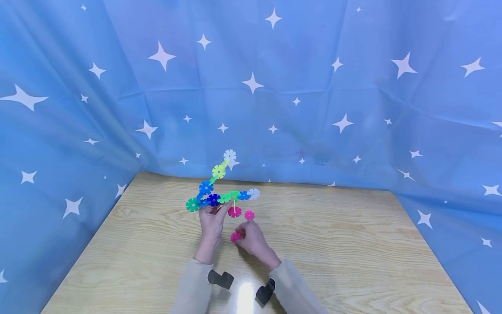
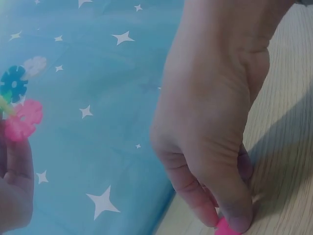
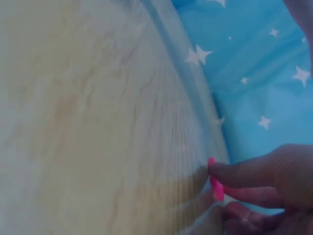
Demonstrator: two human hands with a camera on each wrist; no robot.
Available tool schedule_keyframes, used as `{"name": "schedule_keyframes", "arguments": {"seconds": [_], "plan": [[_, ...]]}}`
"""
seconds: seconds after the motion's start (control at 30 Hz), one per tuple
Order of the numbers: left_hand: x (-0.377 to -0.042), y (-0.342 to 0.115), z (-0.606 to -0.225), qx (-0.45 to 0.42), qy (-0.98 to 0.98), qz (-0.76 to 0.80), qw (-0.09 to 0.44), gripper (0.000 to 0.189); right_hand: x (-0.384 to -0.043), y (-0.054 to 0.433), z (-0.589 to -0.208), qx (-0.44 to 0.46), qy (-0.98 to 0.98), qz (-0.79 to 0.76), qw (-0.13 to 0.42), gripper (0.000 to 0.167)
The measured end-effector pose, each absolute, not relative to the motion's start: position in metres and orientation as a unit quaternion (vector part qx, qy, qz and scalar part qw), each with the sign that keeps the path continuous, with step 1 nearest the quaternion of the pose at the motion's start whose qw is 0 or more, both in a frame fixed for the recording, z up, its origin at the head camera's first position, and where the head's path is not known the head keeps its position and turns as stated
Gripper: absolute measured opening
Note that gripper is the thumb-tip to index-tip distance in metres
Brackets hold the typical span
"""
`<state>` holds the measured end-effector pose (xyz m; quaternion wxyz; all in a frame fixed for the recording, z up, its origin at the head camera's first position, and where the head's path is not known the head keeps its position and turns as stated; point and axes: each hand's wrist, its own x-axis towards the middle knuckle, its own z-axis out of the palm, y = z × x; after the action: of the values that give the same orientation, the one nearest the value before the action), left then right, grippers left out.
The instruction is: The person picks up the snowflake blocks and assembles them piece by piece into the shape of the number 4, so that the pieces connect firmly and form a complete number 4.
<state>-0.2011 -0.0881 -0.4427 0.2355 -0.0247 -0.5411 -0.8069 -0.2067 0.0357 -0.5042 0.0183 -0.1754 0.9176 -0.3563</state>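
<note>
My left hand (image 1: 211, 224) grips a branching chain of slotted plastic discs, raised above the table. The chain runs through a green disc (image 1: 192, 205), a dark blue disc (image 1: 213, 200) and several more, with white discs at its two far ends. A pink disc (image 1: 235, 212) hangs from its middle on a thin yellow disc seen edge-on. Lower and to the right, my right hand (image 1: 254, 240) pinches a loose pink disc (image 3: 215, 180) between thumb and fingers, close to the tabletop. Another pink disc (image 1: 249, 215) shows just beyond the right hand's knuckles.
The wooden table (image 1: 345, 244) reaches back to a blue curtain (image 1: 306, 87) with white stars, which also hangs along both sides. Dark wrist cameras sit on both sleeves. A bright light reflection (image 1: 245, 296) lies on the table's near part.
</note>
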Motion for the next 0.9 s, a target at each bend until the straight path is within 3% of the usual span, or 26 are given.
{"name": "schedule_keyframes", "arguments": {"seconds": [0.2,0.57,0.9], "plan": [[-0.201,-0.089,-0.442,-0.026,-0.550,-0.801,0.235,0.035,-0.212,0.033,-0.499,-0.171,0.930,-0.322,0.047,0.018],[-0.201,-0.090,-0.443,-0.017,-0.554,-0.799,0.235,0.032,-0.217,0.030,-0.494,-0.165,0.922,-0.336,0.098,0.026],[-0.200,-0.091,-0.444,-0.007,-0.546,-0.807,0.224,0.035,-0.212,0.040,-0.500,-0.210,0.871,-0.440,0.063,0.013]]}}
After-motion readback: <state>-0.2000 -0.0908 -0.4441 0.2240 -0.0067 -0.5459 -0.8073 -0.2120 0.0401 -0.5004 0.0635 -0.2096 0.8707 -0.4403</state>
